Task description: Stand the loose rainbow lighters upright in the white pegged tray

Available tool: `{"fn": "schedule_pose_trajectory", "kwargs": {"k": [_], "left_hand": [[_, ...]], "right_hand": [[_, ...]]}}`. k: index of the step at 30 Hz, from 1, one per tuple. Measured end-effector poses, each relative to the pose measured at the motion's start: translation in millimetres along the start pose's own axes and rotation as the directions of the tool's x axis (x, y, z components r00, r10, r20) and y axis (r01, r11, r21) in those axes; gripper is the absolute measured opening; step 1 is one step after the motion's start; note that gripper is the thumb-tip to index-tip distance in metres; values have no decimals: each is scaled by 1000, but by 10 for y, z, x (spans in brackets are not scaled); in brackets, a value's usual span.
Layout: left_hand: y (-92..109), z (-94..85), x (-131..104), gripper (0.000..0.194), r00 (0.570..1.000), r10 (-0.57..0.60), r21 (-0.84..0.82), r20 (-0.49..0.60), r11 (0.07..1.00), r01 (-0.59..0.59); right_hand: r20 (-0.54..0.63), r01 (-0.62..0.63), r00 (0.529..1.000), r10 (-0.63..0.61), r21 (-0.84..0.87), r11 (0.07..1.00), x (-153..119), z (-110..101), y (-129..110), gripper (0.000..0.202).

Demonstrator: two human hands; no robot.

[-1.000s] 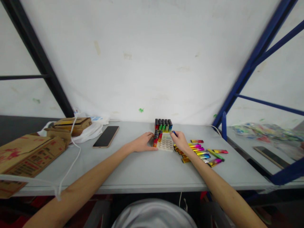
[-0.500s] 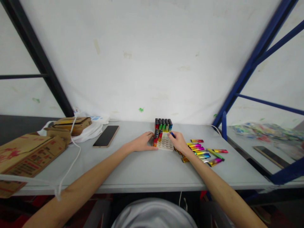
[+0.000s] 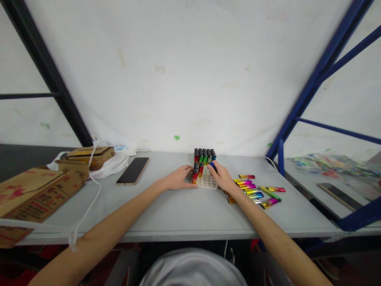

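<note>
A pale tray with rows of holes (image 3: 207,182) lies on the grey table. Black-topped lighters (image 3: 205,155) in red, green and blue stand upright in rows at its back, and a few red ones (image 3: 195,173) stand along its left side. My left hand (image 3: 180,178) rests at the tray's left edge, thumb and fingers apart, holding nothing. Over the tray's right part, my right hand (image 3: 220,176) is closed on a blue lighter (image 3: 213,167). Several shiny coloured lighters (image 3: 248,190) lie loose to the right of my right hand.
A phone (image 3: 133,171) lies to the left, near cardboard boxes (image 3: 38,190), white bags and a white cable (image 3: 95,198). Blue metal frame bars (image 3: 306,95) rise at the right. Beyond them are another phone (image 3: 340,196) and plastic packets (image 3: 339,171).
My right hand has shifted slightly left and toward the back of the tray, and the blue lighter in it has moved along. My left hand has stayed in place.
</note>
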State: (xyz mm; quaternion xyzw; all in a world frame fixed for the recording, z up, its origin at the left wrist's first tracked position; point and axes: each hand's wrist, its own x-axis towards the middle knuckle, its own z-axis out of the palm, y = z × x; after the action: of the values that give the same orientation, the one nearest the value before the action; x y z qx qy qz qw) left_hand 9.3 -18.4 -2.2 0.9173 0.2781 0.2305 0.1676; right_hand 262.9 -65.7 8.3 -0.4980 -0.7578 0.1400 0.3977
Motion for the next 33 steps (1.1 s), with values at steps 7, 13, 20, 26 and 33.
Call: {"fn": "schedule_pose_trajectory", "kwargs": {"k": [7, 13, 20, 26, 33], "left_hand": [[-1, 3, 4, 68, 1000, -7, -5, 0, 1000, 7], [0, 4, -1, 67, 1000, 6, 0, -8, 1000, -6], [1, 6, 5, 64, 1000, 7, 1, -7, 1000, -7], [-10, 16, 1, 64, 1000, 12, 16, -20, 1000, -12], [-3, 4, 5, 68, 1000, -4, 43, 18, 999, 3]], "right_hand": [[19, 189, 982, -189, -124, 974, 24, -30, 21, 46], [106, 145, 985, -139, -50, 988, 7, -1, -12, 47], [109, 164, 982, -152, -107, 981, 9, 23, -3, 43], [185, 244, 962, -202, -246, 938, 20, 106, 31, 35], [253, 251, 952, -174, -315, 915, 68, 60, 13, 35]]}}
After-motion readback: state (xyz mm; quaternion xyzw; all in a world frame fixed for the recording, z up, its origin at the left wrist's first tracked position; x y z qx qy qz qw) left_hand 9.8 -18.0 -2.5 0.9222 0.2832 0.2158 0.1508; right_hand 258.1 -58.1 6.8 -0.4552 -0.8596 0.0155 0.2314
